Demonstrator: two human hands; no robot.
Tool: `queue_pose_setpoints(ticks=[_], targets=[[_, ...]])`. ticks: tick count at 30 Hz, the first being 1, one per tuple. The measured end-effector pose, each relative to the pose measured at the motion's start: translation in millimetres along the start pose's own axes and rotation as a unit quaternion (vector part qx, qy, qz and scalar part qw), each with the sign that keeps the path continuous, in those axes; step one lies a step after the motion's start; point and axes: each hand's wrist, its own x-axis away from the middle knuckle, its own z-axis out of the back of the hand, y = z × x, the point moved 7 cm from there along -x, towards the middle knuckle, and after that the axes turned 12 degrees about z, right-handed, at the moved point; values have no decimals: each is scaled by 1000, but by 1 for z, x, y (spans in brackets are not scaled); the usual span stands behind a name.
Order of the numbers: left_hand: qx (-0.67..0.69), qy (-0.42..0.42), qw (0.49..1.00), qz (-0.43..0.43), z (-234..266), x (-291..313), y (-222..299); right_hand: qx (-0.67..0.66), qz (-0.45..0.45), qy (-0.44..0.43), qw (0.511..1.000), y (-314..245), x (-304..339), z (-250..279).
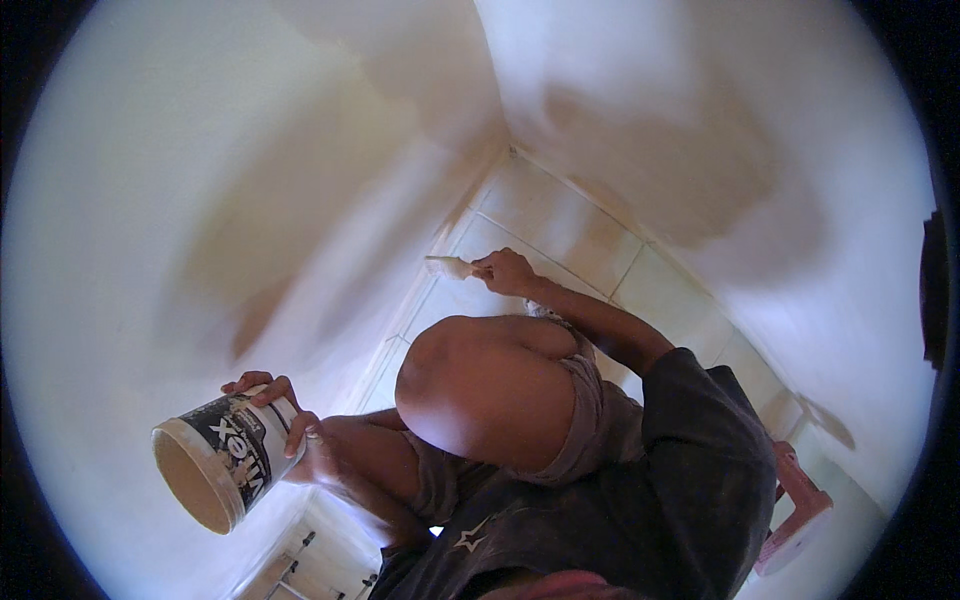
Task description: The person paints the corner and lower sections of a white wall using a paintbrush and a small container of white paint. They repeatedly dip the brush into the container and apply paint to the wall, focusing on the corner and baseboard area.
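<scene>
My left hand grips the side of a white paint bucket with a dark printed label. The bucket is tilted, its round mouth turned to the lower left, and the inside looks beige. In my right hand, fingers closed round the handle, is a paintbrush with pale, coated bristles. The bristles point left toward the left wall; whether they touch it I cannot tell. My bent knee lies between the two hands.
The left wall meets the right wall in a corner above light floor tiles. A pink plastic stool or similar object stands at the lower right. Several thin rods with dark ends lie at the lower left. Shadows fall across both walls.
</scene>
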Motion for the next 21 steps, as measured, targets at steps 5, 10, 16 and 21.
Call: queue_pose_setpoints(ticks=[5, 10, 16, 21], targets=[[5, 35, 999, -23, -1, 8, 8, 98, -125, 111, 981, 50, -31, 54], [1, 38, 999, -24, 4, -4, 2, 155, -234, 323, 904, 103, -32, 118], [0, 42, 999, -27, 0, 9, 3, 25, -22, 245, 969, 33, -4, -9], [13, 45, 998, -32, 6, 11, 3, 42, 125, -19, 991, -4, 19, -54]])
